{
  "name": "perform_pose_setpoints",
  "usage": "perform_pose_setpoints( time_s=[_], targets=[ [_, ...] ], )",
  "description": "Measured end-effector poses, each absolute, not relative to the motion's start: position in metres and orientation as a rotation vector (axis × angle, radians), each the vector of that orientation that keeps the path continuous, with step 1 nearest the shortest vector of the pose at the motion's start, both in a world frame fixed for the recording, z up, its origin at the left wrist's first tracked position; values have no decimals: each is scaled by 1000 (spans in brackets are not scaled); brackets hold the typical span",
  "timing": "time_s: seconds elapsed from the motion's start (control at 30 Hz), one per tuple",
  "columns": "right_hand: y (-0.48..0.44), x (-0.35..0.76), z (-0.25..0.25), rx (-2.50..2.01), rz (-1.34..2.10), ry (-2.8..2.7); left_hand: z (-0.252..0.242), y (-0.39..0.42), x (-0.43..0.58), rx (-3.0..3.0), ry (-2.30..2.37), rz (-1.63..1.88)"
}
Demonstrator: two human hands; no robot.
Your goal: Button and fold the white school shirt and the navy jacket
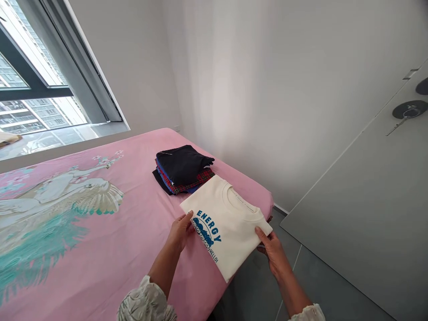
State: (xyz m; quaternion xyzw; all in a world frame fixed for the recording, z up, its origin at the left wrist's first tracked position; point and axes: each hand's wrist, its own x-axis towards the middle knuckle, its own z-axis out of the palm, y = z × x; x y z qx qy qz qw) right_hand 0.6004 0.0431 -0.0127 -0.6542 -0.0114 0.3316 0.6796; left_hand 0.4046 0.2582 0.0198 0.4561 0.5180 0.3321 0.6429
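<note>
I record a pink-covered bed (pixel 133 249) with, at its right corner, a folded cream T-shirt (pixel 234 223) printed ENERGY, reaching past the bed's edge; whether it touches the cover, I cannot tell. A stack of folded clothes (pixel 182 167), black on top, lies just beyond, near the far right edge. My left hand (pixel 180 231) and right hand (pixel 273 249) each have their grip closed on the T-shirt's opposite margins.
</note>
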Motion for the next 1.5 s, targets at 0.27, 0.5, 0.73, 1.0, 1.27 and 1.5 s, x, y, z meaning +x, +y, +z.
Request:
perform_pose_setpoints(
  time_s=[0.27,0.5,0.73,1.0,1.27,1.5],
  targets=[
    [52,610,-6,-1349,857,-142,39,274,420,859,978,594],
    [56,625,17,-1238,881,-274,47,263,443,800,895,813],
    [54,636,17,-1495,907,-193,40,276,436,741,974,772],
    [77,603,62,-1668,73,-854,18,176,416,608,1018,595],
    [158,569,30,-2320,217,-1393,-34,51,427,649,886,370],
    [114,522,2,-1969,59,-1493,-44,31,317,548,920,610]
  ],
)
